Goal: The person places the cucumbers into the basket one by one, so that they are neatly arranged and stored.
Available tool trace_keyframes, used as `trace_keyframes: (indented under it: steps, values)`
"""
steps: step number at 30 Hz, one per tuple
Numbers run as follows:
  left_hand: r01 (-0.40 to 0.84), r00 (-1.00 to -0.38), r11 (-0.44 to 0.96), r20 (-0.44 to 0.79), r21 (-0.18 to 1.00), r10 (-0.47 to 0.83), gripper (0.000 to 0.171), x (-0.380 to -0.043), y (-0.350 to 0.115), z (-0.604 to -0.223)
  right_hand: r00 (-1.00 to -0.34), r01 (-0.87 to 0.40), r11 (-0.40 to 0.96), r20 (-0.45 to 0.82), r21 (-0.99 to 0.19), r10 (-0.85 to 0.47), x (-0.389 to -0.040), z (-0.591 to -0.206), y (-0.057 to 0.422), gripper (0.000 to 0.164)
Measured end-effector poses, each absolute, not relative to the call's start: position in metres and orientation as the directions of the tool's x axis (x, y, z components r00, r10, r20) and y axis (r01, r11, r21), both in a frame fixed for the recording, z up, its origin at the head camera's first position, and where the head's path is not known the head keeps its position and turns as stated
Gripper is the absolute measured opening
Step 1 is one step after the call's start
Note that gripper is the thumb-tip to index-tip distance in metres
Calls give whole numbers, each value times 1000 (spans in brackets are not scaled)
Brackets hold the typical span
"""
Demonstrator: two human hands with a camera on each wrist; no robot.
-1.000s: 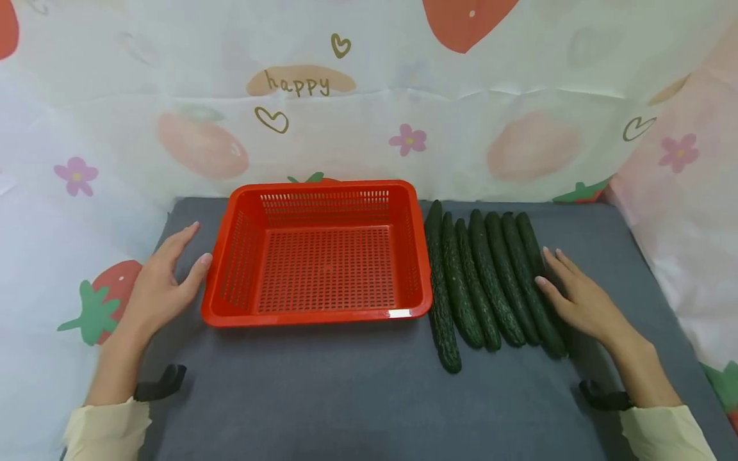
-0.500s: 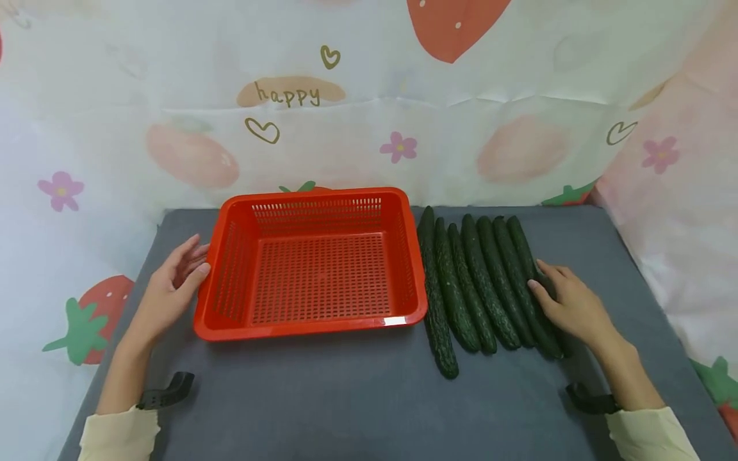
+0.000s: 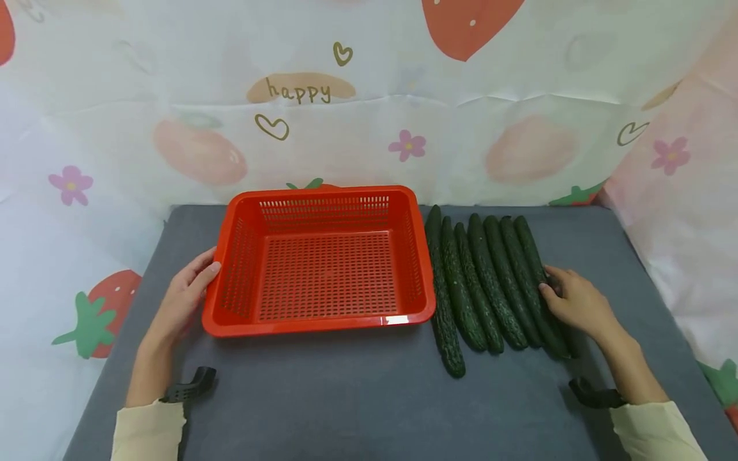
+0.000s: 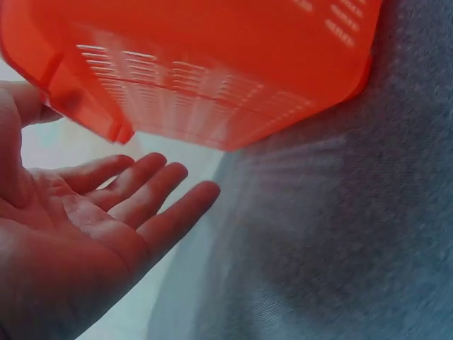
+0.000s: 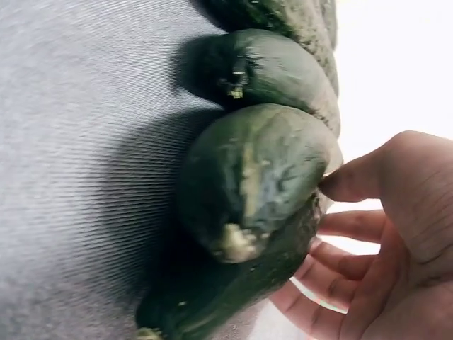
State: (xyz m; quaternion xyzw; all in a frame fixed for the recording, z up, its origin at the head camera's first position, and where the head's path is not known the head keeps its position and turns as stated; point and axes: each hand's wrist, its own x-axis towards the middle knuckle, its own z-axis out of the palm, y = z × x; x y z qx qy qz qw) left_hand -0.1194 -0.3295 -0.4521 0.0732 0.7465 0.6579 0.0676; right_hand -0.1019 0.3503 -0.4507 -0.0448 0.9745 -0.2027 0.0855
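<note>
A red plastic basket [image 3: 403, 256] with slotted walls stands on the grey cloth, nothing inside it. My left hand [image 3: 183, 296] is at its left side, thumb on the rim. In the left wrist view the fingers [image 4: 159, 202] of that hand stretch out straight below the rim [image 4: 85, 117]. To the right of the basket, several dark green cucumbers [image 3: 487, 282] lie side by side. My right hand [image 3: 582, 306] holds the cucumber [image 3: 533, 256] at the right end of the row. In the right wrist view its thumb touches a cucumber [image 5: 255, 177] from above and its fingers bend along the side.
Grey cloth [image 3: 323, 397] covers the table. Behind it hangs a white curtain [image 3: 357, 153] printed with strawberries, flowers and hearts. Black straps [image 3: 193, 386] sit at both wrists, beside cream sleeves [image 3: 151, 430].
My left hand has moved right to the basket's rim, its thumb coming onto it. My right hand has closed in on the end cucumber, fingers bending more. Basket and cucumbers stay put.
</note>
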Motion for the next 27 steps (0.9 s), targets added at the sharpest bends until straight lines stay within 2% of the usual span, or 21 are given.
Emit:
trace_keyframes:
  steps: [5, 10, 21, 27]
  values:
    - [-42, -976, -48, -31, 998, 218, 49, -117, -327, -456, -967, -22, 885, -216, -465, -137, -105, -450, 355, 56]
    - [-70, -965, -139, -32, 988, 259, 41, -117, -323, -458, -943, 53, 850, -306, -524, -130, -109, -444, 360, 58]
    - [-121, -962, -163, -75, 979, 263, 41, -117, -320, -458, -904, 163, 797, -411, -581, -115, -112, -439, 362, 62]
    - [-141, -962, -203, -86, 969, 258, 41, -115, -319, -456, -897, 147, 804, -421, -576, -137, -110, -434, 359, 60]
